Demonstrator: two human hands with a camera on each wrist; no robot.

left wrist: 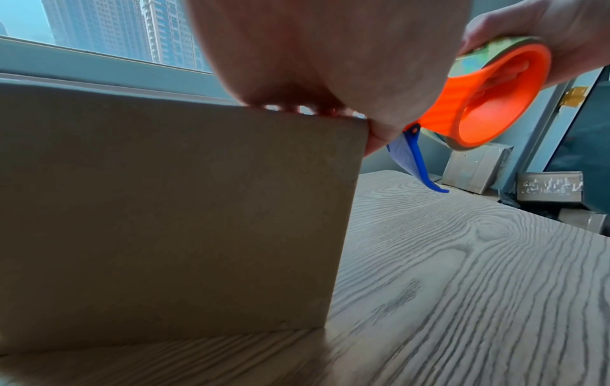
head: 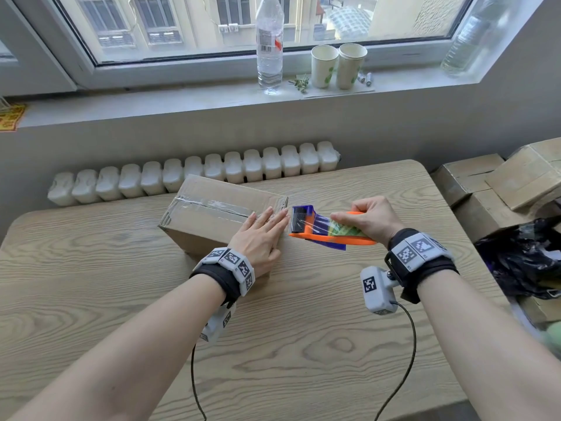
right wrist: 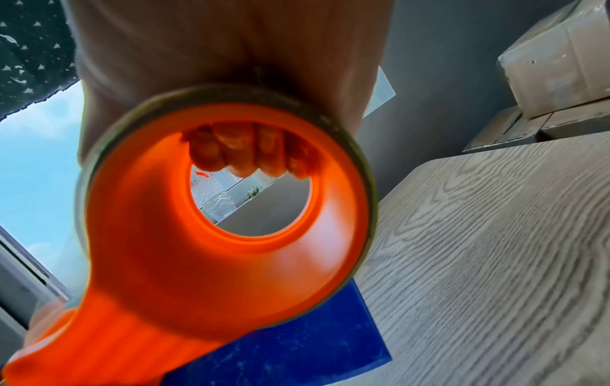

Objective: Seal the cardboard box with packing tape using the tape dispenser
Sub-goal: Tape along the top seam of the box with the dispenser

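On the wooden table [head: 303,344] in front of me, the cardboard box [head: 212,220] sat close to the far edge, near the white radiator [head: 194,174] under the window. A strip of clear tape [head: 218,205] already ran along the seam on top of the box. My left hand [head: 258,238] lay flat on the right end of the box top, fingers straight and close together, the fingertips [head: 277,215] reaching the box's right edge; from the left wrist view the palm [left wrist: 330,52] sat over the top corner of the box side [left wrist: 165,209]. My right hand [head: 372,220] was curled around the orange tape dispenser [head: 328,235], fingers hooked through its round core, as the right wrist view showed with the fingertips [right wrist: 251,151] inside the orange ring [right wrist: 198,248]. I held the dispenser in the air just beside the right end of the box, its blue front end [head: 300,220] nearly at my left fingertips. Whether tape still joined it to the box, I could not tell. On the sill stood a clear plastic bottle [head: 269,44] and two paper cups [head: 338,66]. More cardboard boxes [head: 501,183] were stacked off to my right, beside a black plastic bag [head: 522,256].
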